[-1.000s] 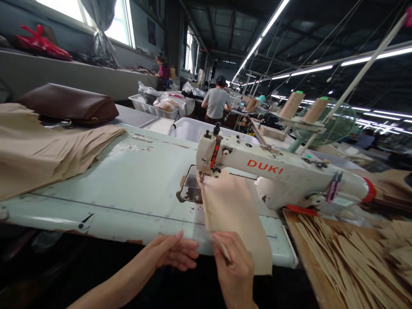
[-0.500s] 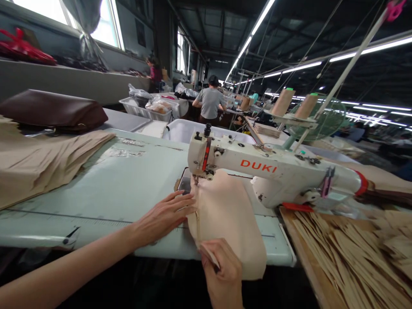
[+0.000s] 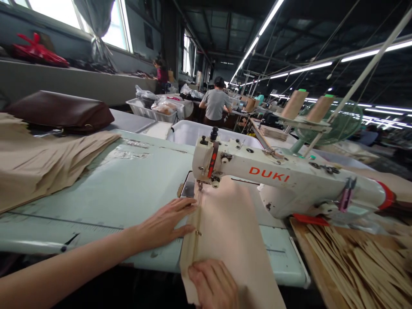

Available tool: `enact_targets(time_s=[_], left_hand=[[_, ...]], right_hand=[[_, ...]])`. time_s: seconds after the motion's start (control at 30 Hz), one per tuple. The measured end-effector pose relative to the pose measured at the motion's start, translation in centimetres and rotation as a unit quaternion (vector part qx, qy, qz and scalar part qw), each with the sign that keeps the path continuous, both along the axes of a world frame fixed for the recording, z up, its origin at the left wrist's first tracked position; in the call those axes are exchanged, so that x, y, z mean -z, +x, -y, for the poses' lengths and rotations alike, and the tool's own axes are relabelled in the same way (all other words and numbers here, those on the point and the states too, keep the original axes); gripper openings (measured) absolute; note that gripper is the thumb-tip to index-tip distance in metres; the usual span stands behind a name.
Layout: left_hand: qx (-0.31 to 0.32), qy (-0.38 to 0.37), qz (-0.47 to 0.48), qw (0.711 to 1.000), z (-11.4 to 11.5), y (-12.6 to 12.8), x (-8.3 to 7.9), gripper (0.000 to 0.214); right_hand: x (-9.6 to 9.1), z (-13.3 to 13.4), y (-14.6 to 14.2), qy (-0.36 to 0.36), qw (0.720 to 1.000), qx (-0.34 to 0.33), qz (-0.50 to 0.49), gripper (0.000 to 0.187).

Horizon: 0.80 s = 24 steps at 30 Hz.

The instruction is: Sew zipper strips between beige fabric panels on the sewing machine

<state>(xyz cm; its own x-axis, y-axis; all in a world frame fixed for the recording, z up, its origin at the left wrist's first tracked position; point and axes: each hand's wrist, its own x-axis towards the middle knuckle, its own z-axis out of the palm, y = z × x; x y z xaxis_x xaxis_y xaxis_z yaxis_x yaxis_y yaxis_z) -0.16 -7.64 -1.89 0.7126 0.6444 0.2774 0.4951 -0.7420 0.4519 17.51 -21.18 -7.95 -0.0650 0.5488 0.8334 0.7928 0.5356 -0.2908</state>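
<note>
a left hand (image 3: 167, 222) lies flat, fingertips at the zip (image 3: 198, 218), as a curled right hand (image 3: 214, 281), grip unclear, rests on cloth (image 3: 233, 231) running from the machine (image 3: 240, 165) past the tabletop's (image 3: 141, 189) front edge, where light, even guidance likely keeps stitches straight.

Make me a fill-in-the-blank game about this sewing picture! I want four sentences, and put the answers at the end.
1. The letters on the machine spell ____.
2. Of the left hand and the right hand on the cloth, the ____ one is lower in the picture.
3. The two spools have tops coloured ____.
4. The bag is on the ____ side of the picture.

Missing words: DUKI; right; green; left.
</note>
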Motion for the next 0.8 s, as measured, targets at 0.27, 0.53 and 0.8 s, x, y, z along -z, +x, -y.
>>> enact_targets(time_s=[0.27,0.53,0.8], left_hand=[[0.005,0.023,-0.085,0.996,-1.2,0.3,0.9,0.077],[0.008,0.058,-0.078,0.995,-0.9,-0.6,-0.2,0.070],[0.028,0.041,-0.048,0.998,0.5,-0.7,0.4,0.046]], right_hand=[[1.7,-1.1,-0.4,0.058,0.998,0.019,-0.002,0.025],[-1.7,-1.1,0.8,0.047,0.995,-0.044,0.075,0.022],[-3.0,-1.2,0.3,0.066,0.993,-0.024,0.092,0.027]])
